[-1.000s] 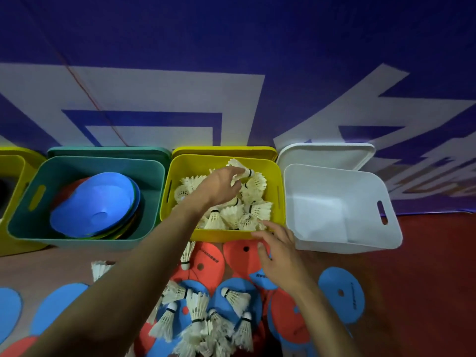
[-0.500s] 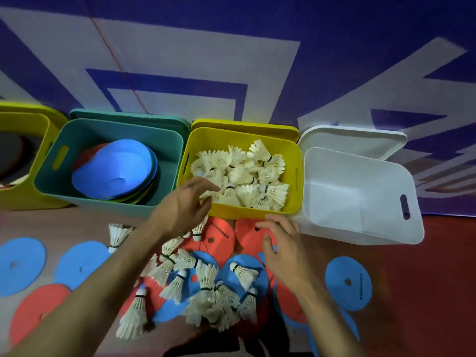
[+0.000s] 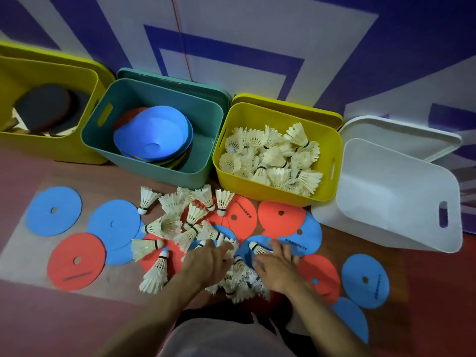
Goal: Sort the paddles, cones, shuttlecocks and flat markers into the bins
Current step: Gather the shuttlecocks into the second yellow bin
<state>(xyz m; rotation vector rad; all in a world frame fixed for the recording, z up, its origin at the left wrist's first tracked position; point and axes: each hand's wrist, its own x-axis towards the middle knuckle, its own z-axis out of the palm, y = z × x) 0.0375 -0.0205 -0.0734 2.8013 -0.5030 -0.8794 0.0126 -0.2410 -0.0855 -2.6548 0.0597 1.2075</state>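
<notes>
Writing: black lettering is printed on several flat markers (image 3: 280,217), for instance on the red one at centre (image 3: 244,215) and the blue one at lower right (image 3: 365,280); it is too small and skewed for you to read.
Left hand (image 3: 206,264): low centre of the frame, palm down on the loose shuttlecocks (image 3: 177,225), fingers spread and lightly bent onto them; whether it grips one, you cannot tell.
Right hand (image 3: 277,269): just right of the left hand, palm down, fingers splayed over shuttlecocks and a blue marker; a white cork tip shows just beyond its fingertips (no clear grasp visible, so again you cannot tell).
Loose shuttlecocks: scattered over the markers on the floor, from centre down to your wrists.
Flat markers: red and blue discs spread across the lower half of the frame, many overlapping.
Yellow bin, centre right (image 3: 273,194): heaped with binned shuttlecocks (image 3: 273,155).
Teal bin (image 3: 154,168): centre left, holding stacked cones (image 3: 152,135), a blue one on top.
Yellow bin, upper left (image 3: 51,153): dark paddles (image 3: 43,109) lie inside.
White bin (image 3: 396,228): right edge, tipped toward you.
Lids: one stands behind each bin against the blue-and-white banner (image 3: 257,42).
</notes>
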